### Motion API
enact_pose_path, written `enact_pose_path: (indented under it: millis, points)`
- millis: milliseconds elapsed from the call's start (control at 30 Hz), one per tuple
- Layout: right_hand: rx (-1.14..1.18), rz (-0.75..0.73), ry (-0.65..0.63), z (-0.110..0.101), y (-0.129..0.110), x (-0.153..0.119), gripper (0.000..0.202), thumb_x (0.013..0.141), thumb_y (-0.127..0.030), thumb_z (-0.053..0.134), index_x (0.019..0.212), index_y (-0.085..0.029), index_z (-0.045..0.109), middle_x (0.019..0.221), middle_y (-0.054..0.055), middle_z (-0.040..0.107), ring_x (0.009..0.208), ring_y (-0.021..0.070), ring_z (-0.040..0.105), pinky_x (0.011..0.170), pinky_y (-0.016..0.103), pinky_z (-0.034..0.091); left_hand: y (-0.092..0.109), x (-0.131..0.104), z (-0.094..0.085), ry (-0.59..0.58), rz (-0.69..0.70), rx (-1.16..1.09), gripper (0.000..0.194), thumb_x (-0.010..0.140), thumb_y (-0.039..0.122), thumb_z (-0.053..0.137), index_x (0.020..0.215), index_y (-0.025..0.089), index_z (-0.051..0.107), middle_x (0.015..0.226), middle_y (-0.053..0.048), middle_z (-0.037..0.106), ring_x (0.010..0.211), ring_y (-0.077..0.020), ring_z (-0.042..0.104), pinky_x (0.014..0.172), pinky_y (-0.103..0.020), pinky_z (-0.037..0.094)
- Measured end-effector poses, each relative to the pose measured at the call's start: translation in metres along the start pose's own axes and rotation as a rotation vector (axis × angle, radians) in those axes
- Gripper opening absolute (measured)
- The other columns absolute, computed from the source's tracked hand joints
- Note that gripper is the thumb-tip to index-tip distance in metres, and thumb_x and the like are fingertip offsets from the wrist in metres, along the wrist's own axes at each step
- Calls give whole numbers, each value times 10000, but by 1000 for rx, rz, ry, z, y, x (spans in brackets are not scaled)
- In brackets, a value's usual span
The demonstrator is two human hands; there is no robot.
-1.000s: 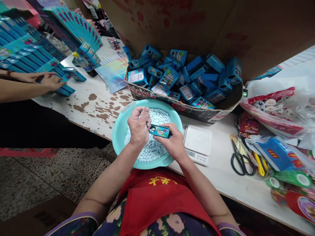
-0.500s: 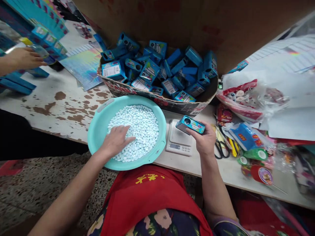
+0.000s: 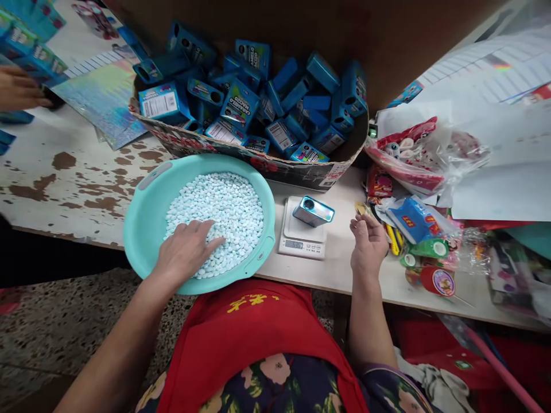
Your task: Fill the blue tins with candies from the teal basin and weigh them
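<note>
My left hand (image 3: 185, 249) rests with fingers spread on small pale, tablet-like candies (image 3: 235, 212) in a turquoise plastic basin (image 3: 144, 223). Nothing is gripped in it that I can see. A blue candy box (image 3: 314, 212) with a round hole in its top stands on a small white digital scale (image 3: 316, 236), whose display shows digits. To the right of the scale, apart from the box, my right hand (image 3: 369, 240) hovers over the table edge, fingers loosely curled and holding nothing visible.
Behind the basin, a cardboard carton (image 3: 297, 172) holds many blue candy boxes (image 3: 241, 106). At right lie a yellow cutter (image 3: 394, 240), a bag of sweets (image 3: 408, 155) and wrapped packets (image 3: 413, 221). Another person's hand (image 3: 19, 89) is at far left, near holographic sheets (image 3: 101, 97).
My right hand has set the blue candy box on the scale, let go and drawn back to the right. My left hand stays on the candies. The view has shifted somewhat.
</note>
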State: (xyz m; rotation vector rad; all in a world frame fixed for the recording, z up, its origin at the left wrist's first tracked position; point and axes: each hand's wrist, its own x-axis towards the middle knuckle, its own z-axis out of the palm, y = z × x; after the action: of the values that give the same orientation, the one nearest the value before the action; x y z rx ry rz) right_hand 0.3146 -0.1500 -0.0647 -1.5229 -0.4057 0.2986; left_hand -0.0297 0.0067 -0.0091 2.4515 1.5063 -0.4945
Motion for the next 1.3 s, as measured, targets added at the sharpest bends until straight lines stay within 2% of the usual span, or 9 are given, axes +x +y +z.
enact_pose_path:
  millis: [167, 433, 500, 667, 833, 967, 1133, 1200, 1300]
  points:
    - [-1, 81, 167, -22, 10, -10, 398, 713, -438, 773, 984, -176, 645, 946, 19, 670, 791, 112, 655, 825, 331, 545, 7, 0, -5, -25, -8, -19, 542, 933, 542, 330, 1329, 215, 503, 1251, -137, 584, 1119, -365, 534, 751, -423, 480]
    - [-26, 99, 120, -20, 16, -16, 387, 719, -411, 769, 997, -172, 645, 961, 36, 671, 816, 129, 652, 840, 352, 536, 7, 1, -4, -22, -36, -37, 529, 942, 533, 326, 1337, 222, 492, 1256, -130, 590, 1121, -369, 543, 735, -436, 488]
    - [-53, 49, 59, -14, 14, -16, 420, 706, -388, 778, 1041, -184, 628, 1013, 49, 665, 888, 156, 652, 872, 381, 528, 7, -1, -4, -6, -37, -48, 531, 942, 532, 338, 1333, 213, 501, 1251, -132, 599, 1105, -368, 554, 741, -436, 487]
    - [-151, -55, -291, 8, 6, -16, 632, 650, -347, 819, 1211, -236, 549, 1250, 98, 589, 1143, 238, 585, 968, 455, 490, 5, -2, -3, 124, -2, -38, 535, 946, 515, 361, 1326, 176, 525, 1243, -151, 617, 1100, -370, 569, 791, -442, 479]
    - [-235, -109, -377, 34, 11, -13, 666, 620, -376, 837, 1204, -229, 551, 1237, 85, 588, 1149, 245, 559, 978, 435, 463, 5, -2, -3, 228, -5, -166, 492, 927, 499, 434, 1292, 196, 567, 1257, -137, 625, 1128, -359, 575, 853, -439, 472]
    - [-290, -171, -379, 54, 1, -8, 398, 683, -372, 793, 999, -194, 626, 950, 27, 650, 885, 201, 609, 846, 384, 492, 14, -2, -6, 227, -42, -768, 423, 852, 502, 574, 1171, 231, 636, 1192, -95, 663, 1120, -308, 592, 916, -413, 468]
    - [-363, -634, -521, 84, -61, -19, 351, 739, -271, 757, 1079, -271, 669, 1021, 28, 668, 952, 216, 602, 861, 386, 474, 46, 9, -22, -26, -140, -2023, 488, 848, 556, 575, 1153, 175, 597, 1181, -135, 657, 1058, -257, 634, 886, -375, 515]
    - [-431, -806, -636, 100, -80, -27, 364, 755, -224, 731, 1101, -318, 672, 1044, 14, 685, 982, 222, 605, 958, 432, 418, 59, 17, -30, -110, -250, -2309, 472, 895, 567, 495, 1109, 160, 604, 1114, -133, 670, 965, -219, 657, 848, -348, 527]
    - [-546, -925, -785, 122, -88, -40, 378, 776, -194, 694, 1115, -360, 670, 1052, -17, 708, 1005, 222, 611, 1043, 473, 312, 72, 26, -38, -100, -355, -2493, 408, 953, 498, 425, 1044, 152, 621, 918, -86, 668, 760, -154, 639, 724, -292, 529]
